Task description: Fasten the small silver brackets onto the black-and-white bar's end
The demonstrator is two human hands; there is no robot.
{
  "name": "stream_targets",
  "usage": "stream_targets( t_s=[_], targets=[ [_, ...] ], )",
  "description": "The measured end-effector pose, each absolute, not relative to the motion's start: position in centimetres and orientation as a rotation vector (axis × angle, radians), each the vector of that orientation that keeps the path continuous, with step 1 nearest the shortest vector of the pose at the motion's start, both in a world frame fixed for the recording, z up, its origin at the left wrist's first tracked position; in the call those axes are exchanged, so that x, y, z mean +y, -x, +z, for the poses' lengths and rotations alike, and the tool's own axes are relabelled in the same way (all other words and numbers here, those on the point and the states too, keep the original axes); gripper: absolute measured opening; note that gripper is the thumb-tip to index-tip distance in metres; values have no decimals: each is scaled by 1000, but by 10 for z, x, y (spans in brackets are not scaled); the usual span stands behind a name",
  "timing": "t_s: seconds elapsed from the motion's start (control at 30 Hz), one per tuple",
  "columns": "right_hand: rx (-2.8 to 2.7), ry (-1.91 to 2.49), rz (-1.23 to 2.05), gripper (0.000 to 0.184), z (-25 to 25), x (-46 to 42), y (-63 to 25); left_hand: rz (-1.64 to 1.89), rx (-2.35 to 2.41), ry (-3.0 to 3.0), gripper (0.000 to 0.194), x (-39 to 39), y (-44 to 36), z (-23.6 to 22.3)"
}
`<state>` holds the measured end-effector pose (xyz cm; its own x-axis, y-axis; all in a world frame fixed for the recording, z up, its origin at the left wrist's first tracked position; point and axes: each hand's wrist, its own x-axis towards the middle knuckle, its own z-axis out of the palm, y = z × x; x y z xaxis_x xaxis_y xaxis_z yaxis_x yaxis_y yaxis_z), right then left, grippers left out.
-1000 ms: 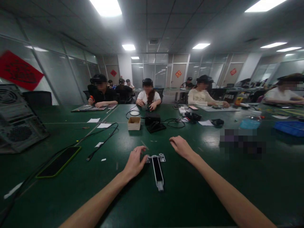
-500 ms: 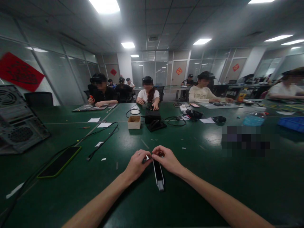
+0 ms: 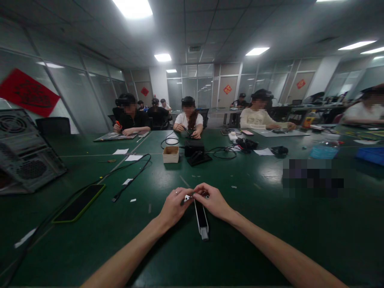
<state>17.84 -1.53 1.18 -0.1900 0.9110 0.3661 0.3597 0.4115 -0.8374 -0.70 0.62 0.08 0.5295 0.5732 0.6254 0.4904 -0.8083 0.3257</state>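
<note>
A narrow black and silver metal bracket (image 3: pixel 202 218) lies on the green table (image 3: pixel 240 240) straight in front of me, long side pointing toward me. My left hand (image 3: pixel 174 206) pinches its far end from the left, fingers closed. My right hand (image 3: pixel 212 202) meets it from the right, fingers curled and pinched on the same far end. The fingertips of both hands touch over the bracket's head, which they mostly hide.
A phone in a green case (image 3: pixel 79 203) and a black cable (image 3: pixel 132 176) lie to the left, a computer case (image 3: pixel 22 152) at far left. A small cardboard box (image 3: pixel 171 154) and a black device (image 3: pixel 195 152) stand ahead. Several people sit across the table.
My right hand came in from the right and closed on the bracket's far end beside my left hand. Since half a second ago both hands have barely shifted.
</note>
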Motion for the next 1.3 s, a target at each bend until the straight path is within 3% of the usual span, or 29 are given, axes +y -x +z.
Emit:
stream_targets(
  t_s=[0.33, 1.3],
  targets=[
    [-2278, 1308, 288, 15, 10, 6, -237, 763, 1275, -2446, 6, 14, 18, 11],
    [-2300, 1234, 408, 10, 7, 6, -230, 764, 1130, -2393, 7, 24, 8, 10]
  ],
)
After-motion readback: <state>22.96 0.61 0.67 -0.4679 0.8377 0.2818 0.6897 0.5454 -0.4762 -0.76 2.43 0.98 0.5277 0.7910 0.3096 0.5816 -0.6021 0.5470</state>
